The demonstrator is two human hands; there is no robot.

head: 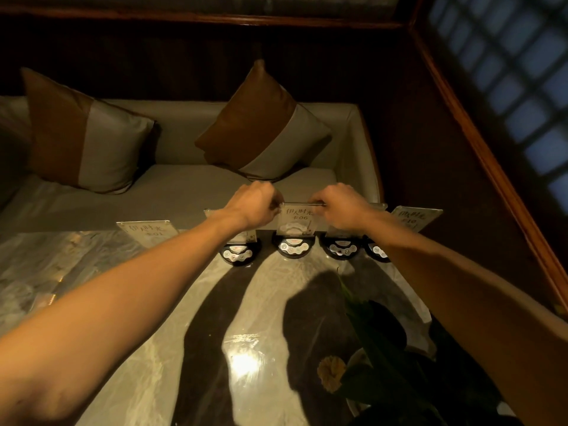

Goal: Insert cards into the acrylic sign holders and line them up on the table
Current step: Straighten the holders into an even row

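A clear acrylic sign holder (297, 221) with a white card marked "06" stands on a round black base (293, 248) at the far edge of the marble table (153, 302). My left hand (255, 204) pinches its top left corner and my right hand (341, 206) pinches its top right corner. Other holders stand in the same row: one behind my left wrist on a black base (239, 255), one at the far left (147, 232) marked "01", one behind my right wrist with a base (341, 249), and one at the far right (413, 218).
A potted plant with dark leaves and a yellow flower (332, 373) stands at the near right of the table. A grey bench seat (172, 192) with two brown and grey cushions (261, 124) lies beyond the table. A wooden wall frame (479, 142) runs along the right.
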